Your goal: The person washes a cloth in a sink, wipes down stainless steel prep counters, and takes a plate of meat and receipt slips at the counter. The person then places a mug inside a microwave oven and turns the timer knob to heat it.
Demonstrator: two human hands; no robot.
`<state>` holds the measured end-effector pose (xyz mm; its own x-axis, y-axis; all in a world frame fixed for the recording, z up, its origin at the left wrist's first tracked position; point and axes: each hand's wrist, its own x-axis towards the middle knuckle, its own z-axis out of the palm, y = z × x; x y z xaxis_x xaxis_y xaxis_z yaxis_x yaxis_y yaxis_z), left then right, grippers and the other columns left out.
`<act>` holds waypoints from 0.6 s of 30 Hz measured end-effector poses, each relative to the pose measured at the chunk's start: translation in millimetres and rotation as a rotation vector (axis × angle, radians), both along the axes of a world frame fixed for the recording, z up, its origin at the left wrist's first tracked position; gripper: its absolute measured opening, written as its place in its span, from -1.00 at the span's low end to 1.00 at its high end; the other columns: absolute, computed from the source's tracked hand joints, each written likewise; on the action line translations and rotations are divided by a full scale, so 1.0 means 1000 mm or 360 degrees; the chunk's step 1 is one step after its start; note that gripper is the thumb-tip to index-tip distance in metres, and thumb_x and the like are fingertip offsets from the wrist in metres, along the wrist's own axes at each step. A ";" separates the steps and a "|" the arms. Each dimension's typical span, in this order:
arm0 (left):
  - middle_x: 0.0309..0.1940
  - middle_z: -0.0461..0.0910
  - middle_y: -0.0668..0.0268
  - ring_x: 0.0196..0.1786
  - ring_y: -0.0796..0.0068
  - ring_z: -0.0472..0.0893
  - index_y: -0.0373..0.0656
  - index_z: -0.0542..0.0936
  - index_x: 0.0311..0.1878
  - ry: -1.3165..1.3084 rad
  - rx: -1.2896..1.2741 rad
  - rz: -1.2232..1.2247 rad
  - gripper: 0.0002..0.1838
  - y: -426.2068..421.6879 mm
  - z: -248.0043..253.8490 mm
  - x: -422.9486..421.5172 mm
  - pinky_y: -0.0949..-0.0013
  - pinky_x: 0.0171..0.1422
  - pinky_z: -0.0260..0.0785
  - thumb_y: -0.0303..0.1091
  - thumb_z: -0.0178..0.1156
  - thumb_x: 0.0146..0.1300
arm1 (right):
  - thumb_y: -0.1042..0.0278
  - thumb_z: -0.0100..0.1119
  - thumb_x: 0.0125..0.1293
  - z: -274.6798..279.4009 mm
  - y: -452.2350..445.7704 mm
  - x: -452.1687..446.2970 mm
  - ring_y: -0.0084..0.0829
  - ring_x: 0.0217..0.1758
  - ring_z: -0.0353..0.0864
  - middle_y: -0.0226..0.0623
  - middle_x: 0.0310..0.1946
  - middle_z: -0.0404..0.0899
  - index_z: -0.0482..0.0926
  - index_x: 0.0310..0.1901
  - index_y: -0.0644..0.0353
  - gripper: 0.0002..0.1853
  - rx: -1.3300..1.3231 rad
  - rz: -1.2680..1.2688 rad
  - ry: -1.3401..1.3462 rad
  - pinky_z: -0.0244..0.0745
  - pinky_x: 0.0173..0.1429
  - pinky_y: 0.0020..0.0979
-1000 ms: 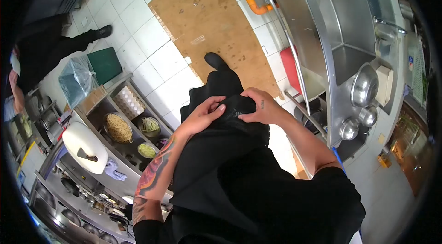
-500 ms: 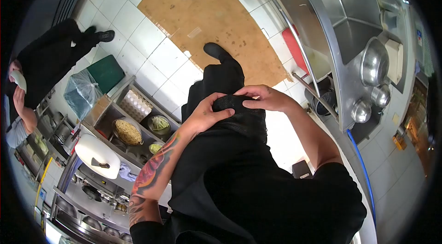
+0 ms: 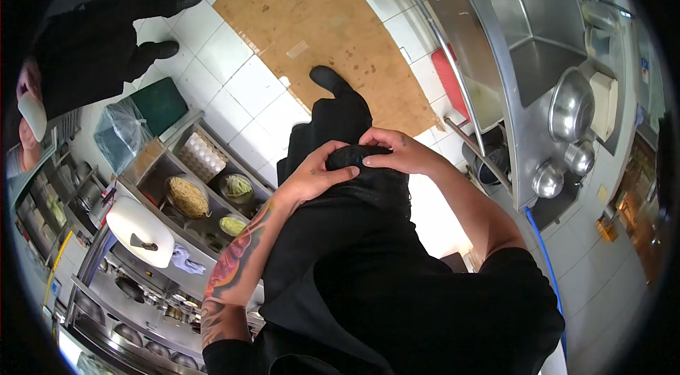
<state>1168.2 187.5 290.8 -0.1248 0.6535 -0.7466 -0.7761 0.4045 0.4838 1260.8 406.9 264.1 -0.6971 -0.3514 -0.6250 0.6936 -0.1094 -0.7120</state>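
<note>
A black mesh cap-like item [image 3: 348, 157] is held between my two hands at waist height, in front of my black clothing [image 3: 340, 254]. My left hand [image 3: 315, 175] pinches its left side, thumb on the near face and fingers behind the edge. On the right side my right hand [image 3: 394, 152] grips it the same way, thumb tip on the mesh. The tips of several fingers are hidden behind the black material.
A co-worker in black [image 3: 88, 49] stands at the upper left holding a white object [image 3: 32, 117]. Left are a shelf with noodles [image 3: 188, 196], eggs [image 3: 202, 155] and a white board with a cleaver [image 3: 140, 232]. A steel sink [image 3: 531, 56] and metal bowls [image 3: 572, 104] are right. Cardboard [image 3: 319, 35] covers floor tiles.
The black item looks more gathered and flatter between my hands than a second ago. The co-worker has stepped further into view with the white object. My view has shifted slightly.
</note>
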 end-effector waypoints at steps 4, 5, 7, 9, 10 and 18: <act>-0.05 0.57 0.38 0.04 0.62 0.52 -0.23 0.44 0.18 -0.0025 0.0007 0.0007 -0.53 0.008 0.002 0.003 0.51 0.18 0.36 -0.42 0.36 0.24 | 0.32 0.32 0.26 -0.006 0.010 0.000 -0.56 0.01 0.51 -0.41 -0.16 0.56 0.51 -0.02 0.17 -0.69 -0.0039 0.0032 -0.0047 0.38 0.15 -0.45; -0.05 0.57 0.38 0.04 0.62 0.52 -0.22 0.44 0.18 -0.0021 0.0007 0.0017 -0.53 0.011 0.003 0.004 0.51 0.18 0.36 -0.40 0.37 0.24 | 0.32 0.32 0.26 -0.007 0.013 0.001 -0.56 0.01 0.51 -0.41 -0.16 0.56 0.51 -0.02 0.17 -0.69 -0.0037 0.0042 -0.0047 0.38 0.15 -0.45; -0.05 0.57 0.38 0.05 0.61 0.52 -0.22 0.44 0.17 -0.0008 0.0014 0.0042 -0.52 0.017 0.001 0.008 0.51 0.19 0.35 -0.39 0.38 0.23 | 0.33 0.31 0.25 -0.009 0.021 0.001 -0.55 0.02 0.51 -0.39 -0.15 0.55 0.50 -0.01 0.17 -0.69 -0.0051 0.0035 -0.0039 0.38 0.16 -0.43; -0.04 0.56 0.38 0.05 0.61 0.51 -0.22 0.44 0.17 0.0005 0.0020 0.0067 -0.52 0.023 0.001 0.011 0.51 0.20 0.35 -0.37 0.39 0.23 | 0.34 0.30 0.24 -0.006 0.031 -0.002 -0.55 0.02 0.51 -0.39 -0.14 0.55 0.50 0.00 0.17 -0.69 -0.0049 0.0071 -0.0029 0.38 0.16 -0.43; -0.06 0.57 0.38 0.03 0.62 0.52 -0.23 0.44 0.15 0.0032 0.0018 0.0088 -0.53 0.028 0.002 0.012 0.51 0.18 0.37 -0.38 0.39 0.23 | 0.36 0.30 0.24 -0.004 0.036 -0.003 -0.54 0.03 0.50 -0.38 -0.13 0.55 0.50 0.00 0.17 -0.68 -0.0047 0.0093 -0.0020 0.37 0.16 -0.43; -0.05 0.57 0.34 0.05 0.59 0.53 -0.23 0.42 0.18 0.0052 0.0009 0.0162 -0.50 0.053 0.004 0.032 0.50 0.20 0.36 -0.37 0.39 0.24 | 0.37 0.27 0.21 -0.005 0.068 0.002 -0.52 0.03 0.50 -0.36 -0.12 0.54 0.49 0.03 0.17 -0.65 -0.0116 0.0233 -0.0024 0.37 0.16 -0.43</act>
<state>1199.8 240.7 294.6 -0.2150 0.6403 -0.7375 -0.7966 0.3219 0.5117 1262.5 475.1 258.9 -0.6260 -0.4935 -0.6038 0.7162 -0.0575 -0.6955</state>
